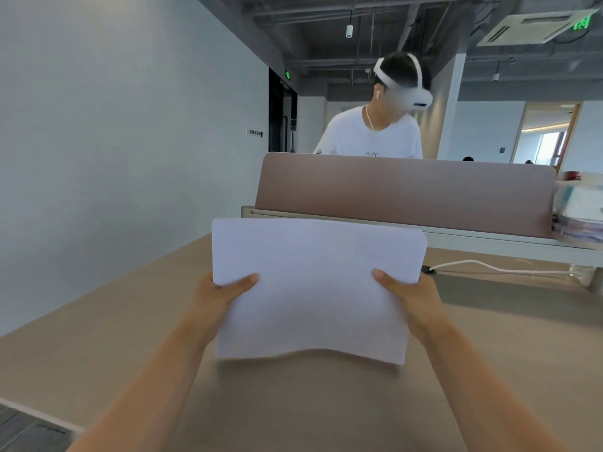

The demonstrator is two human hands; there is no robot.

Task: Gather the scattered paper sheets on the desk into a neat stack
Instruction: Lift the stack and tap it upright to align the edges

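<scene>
Across pale wooden desk (81, 370), mauve padded divider panel (404, 194) along far edge, white paper sheets (313, 288) gathered as one stack, raised over desk centre, left hand (218, 298) pinching left edge, right hand (411, 298) pinching right edge, thumbs in front, white cable (489, 267) behind.

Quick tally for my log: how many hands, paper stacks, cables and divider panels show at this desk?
White paper stack: 1, sheet count unclear
Bare hands: 2, left hand and right hand, both pinching the stack
White cable on the tan wooden desk: 1
Brown divider panel: 1
Total: 5
</scene>
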